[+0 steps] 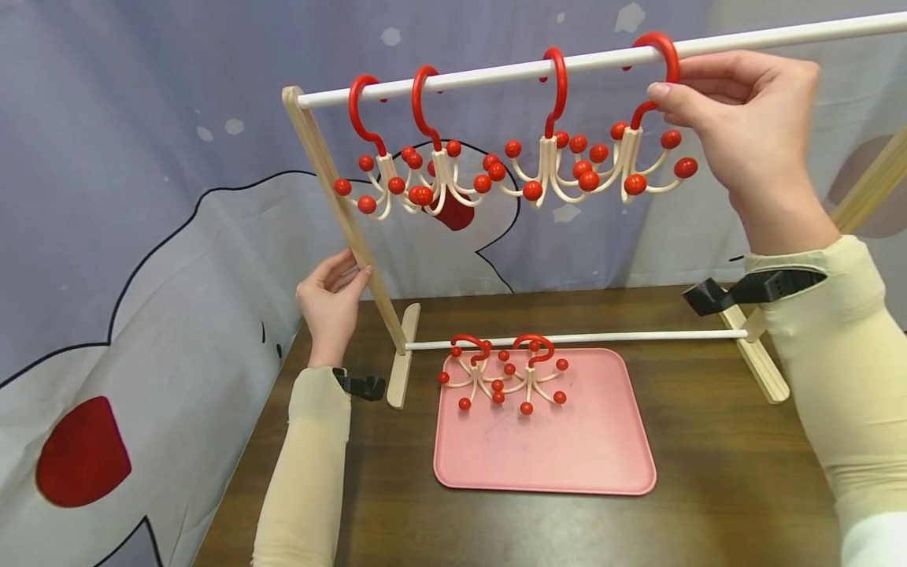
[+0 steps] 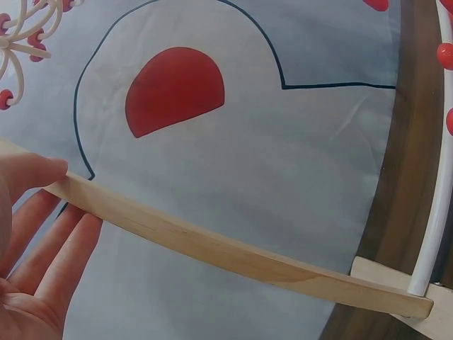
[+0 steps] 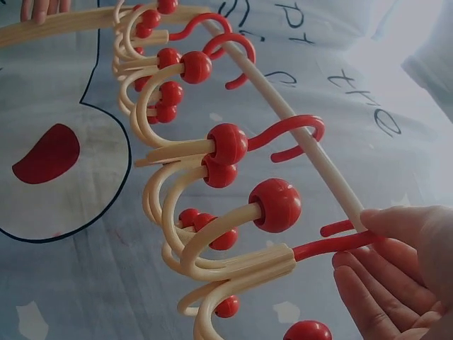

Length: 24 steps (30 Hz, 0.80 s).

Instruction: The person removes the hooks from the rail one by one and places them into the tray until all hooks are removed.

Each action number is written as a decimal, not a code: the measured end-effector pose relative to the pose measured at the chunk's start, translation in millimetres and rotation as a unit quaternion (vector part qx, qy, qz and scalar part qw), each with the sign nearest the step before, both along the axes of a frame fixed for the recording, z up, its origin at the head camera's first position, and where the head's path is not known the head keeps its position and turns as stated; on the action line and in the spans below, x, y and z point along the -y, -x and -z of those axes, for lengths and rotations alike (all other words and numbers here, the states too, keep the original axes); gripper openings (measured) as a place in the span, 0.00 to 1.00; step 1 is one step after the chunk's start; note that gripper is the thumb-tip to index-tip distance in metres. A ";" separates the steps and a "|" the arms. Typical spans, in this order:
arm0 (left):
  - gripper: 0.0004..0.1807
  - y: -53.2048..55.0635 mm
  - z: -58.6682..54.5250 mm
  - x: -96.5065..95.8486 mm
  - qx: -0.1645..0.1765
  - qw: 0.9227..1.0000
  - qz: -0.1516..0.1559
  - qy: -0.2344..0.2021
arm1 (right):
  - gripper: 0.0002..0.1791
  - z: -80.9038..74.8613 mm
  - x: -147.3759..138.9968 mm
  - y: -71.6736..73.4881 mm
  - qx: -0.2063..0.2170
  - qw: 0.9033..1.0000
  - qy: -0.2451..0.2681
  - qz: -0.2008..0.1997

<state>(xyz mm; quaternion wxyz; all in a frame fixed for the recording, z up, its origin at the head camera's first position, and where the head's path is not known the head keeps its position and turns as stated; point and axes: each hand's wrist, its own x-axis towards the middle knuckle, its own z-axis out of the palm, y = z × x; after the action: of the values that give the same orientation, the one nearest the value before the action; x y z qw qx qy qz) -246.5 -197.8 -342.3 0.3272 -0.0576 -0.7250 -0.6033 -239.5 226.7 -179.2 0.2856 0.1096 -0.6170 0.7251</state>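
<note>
My right hand (image 1: 758, 118) pinches the red hook (image 1: 668, 59) of the rightmost multi-arm hanger (image 1: 627, 161), which hangs over the white top rod (image 1: 489, 76). Three more hangers with cream arms and red ball tips hang to its left, among them one (image 1: 548, 169) near the middle. In the right wrist view, thumb and fingers (image 3: 396, 227) lie on either side of that hook. My left hand (image 1: 331, 303) holds the left wooden post (image 1: 340, 209) of the rack between thumb and fingers. The left wrist view shows this post (image 2: 212, 237) and the thumb across it.
A pink tray (image 1: 546, 457) lies on the brown table (image 1: 397, 496) with two more hangers (image 1: 530, 378) at its back left. Behind the tray runs the lower white rod (image 1: 638, 337). Wooden feet (image 1: 401, 370) stand at both sides. A patterned curtain (image 1: 177, 276) hangs behind.
</note>
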 end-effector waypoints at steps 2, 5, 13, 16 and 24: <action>0.18 -0.3 0.5 0.2 0.000 1.000 0.001 -0.001 | 0.20 0.1 0.5 0.6 -0.006 1.000 0.009 -0.002; 0.18 0.1 1.3 0.8 0.000 1.000 0.003 -0.003 | 0.19 -1.2 0.8 0.5 0.003 1.000 0.018 -0.002; 0.18 2.0 1.8 2.7 -0.003 1.000 0.008 -0.008 | 0.18 -4.6 2.3 -0.2 0.021 0.999 0.045 -0.008; 0.18 1.6 2.6 3.2 -0.001 1.000 0.005 -0.005 | 0.19 -4.7 3.1 -0.9 0.026 0.998 0.048 -0.006; 0.18 -0.4 1.9 2.6 0.000 1.000 0.000 0.001 | 0.18 -2.1 -1.1 0.5 0.011 0.998 0.062 -0.009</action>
<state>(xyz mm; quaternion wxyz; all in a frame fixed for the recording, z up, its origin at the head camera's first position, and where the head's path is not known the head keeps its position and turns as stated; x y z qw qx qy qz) -246.1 -200.4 -344.2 0.3272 -0.0580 -0.7255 -0.6026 -240.0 227.8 -177.1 0.2787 0.0890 -0.5734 0.7653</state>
